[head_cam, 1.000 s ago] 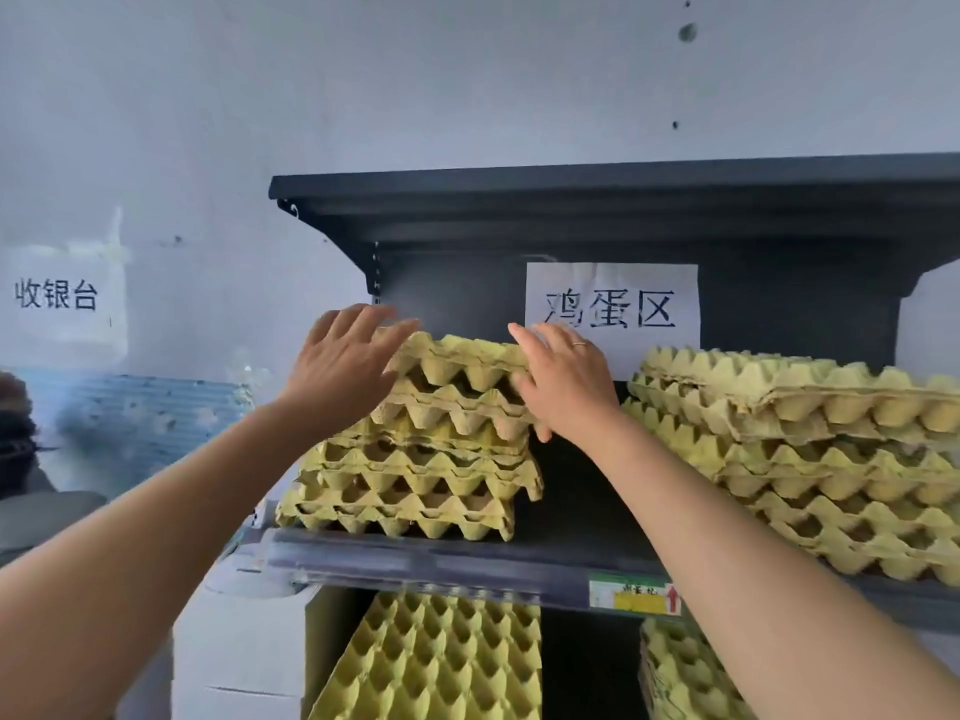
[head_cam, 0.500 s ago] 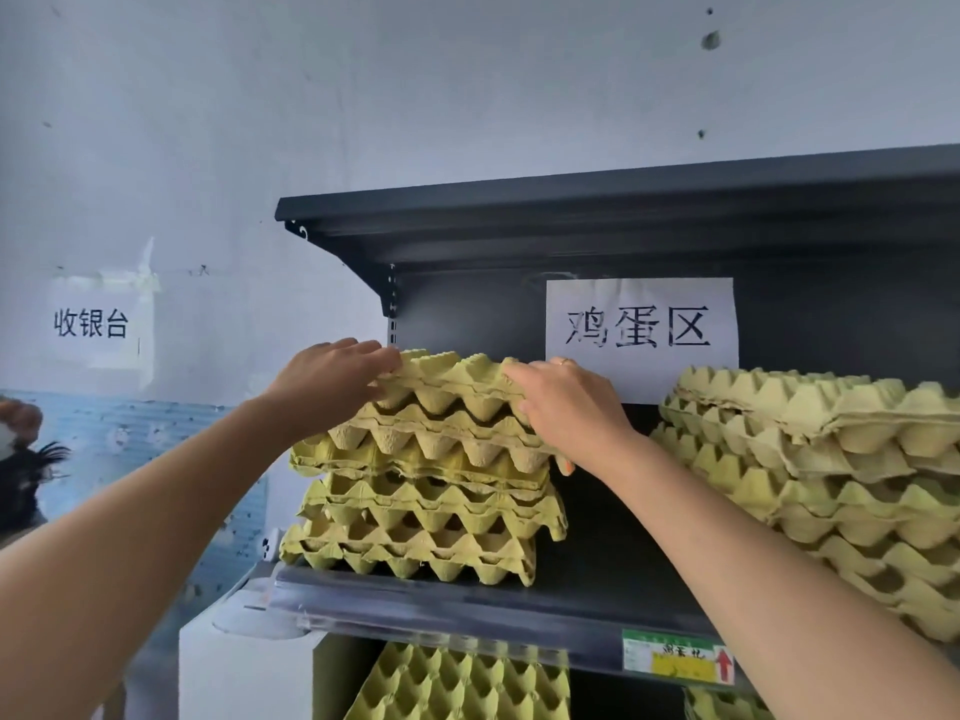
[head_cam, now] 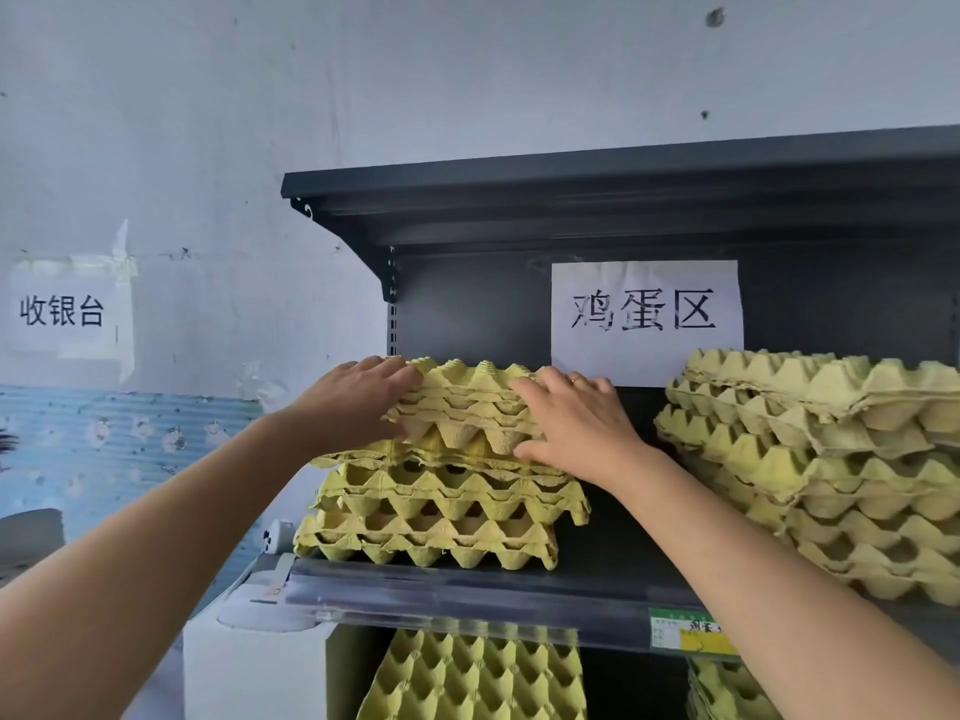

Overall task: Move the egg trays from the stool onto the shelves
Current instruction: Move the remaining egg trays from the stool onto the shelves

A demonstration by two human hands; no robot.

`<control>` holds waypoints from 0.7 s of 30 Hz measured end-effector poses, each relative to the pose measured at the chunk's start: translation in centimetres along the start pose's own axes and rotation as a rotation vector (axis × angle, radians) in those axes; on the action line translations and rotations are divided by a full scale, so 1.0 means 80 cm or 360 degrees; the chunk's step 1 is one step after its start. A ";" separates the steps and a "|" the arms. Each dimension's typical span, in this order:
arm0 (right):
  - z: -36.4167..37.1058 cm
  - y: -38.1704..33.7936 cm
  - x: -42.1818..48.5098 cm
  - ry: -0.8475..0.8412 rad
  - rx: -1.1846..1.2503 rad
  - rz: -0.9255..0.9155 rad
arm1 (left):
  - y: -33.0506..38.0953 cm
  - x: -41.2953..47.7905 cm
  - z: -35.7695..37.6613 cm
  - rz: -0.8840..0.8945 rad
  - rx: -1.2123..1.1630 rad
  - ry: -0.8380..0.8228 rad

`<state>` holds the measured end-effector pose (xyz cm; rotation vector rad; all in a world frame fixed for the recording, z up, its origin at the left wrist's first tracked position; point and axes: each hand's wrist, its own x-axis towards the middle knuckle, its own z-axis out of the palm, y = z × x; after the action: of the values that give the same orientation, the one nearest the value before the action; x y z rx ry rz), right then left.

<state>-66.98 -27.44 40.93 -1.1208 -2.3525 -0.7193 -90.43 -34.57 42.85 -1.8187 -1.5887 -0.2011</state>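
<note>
- Two hands are on the top bundle of egg trays [head_cam: 467, 407], which sits on the left stack [head_cam: 441, 517] at the left end of the shelf [head_cam: 467, 584]. Stool not in view.
- L side: left hand [head_cam: 358, 407] lies flat over the bundle's left edge, fingers [head_cam: 387, 368] straight and close together on top. Thumb is hidden, so can't tell if it hooks under.
- R side: right hand [head_cam: 576, 423] lies on the bundle's right part, fingers [head_cam: 535, 392] straight and slightly spread over the peaks. Thumb runs along the lower front edge, at the seam w/ the stack.
- Step in hand, prob.: seating the bundle & squaring it up; this load looks nearly placed.
- Bundle looks skewed vs. the trays below, and the stack is uneven layer to layer. Best to nudge w/ both palms together till cups drop into cups, not shove one side.
- Press lightly: pulp trays likely flex & crush at the rims.
- Set it back from the shelf's front lip; a tall stack may tip fwd if the top sits off-centre.
- Right stack [head_cam: 831, 459] is well apart, so no clash there. Paper sign [head_cam: 647, 319] hangs just behind, so avoid snagging it.
- Release one hand at a time & check nothing rocks.
</note>
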 end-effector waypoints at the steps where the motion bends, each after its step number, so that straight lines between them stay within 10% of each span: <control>1: 0.002 -0.004 0.000 0.0048 -0.0003 0.0014 | -0.001 -0.001 0.000 0.0011 0.0028 0.0018; 11: -0.013 -0.013 0.023 0.0537 -0.0013 0.0036 | -0.021 0.002 -0.013 -0.0084 0.0094 0.0334; 21: 0.001 -0.028 0.040 0.0420 0.0041 0.0031 | -0.042 -0.003 0.007 -0.0095 0.0049 0.0247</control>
<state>-70.63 -26.76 42.09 -0.9718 -2.1209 -0.7765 -93.74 -34.45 43.64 -1.6909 -1.5297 -0.3350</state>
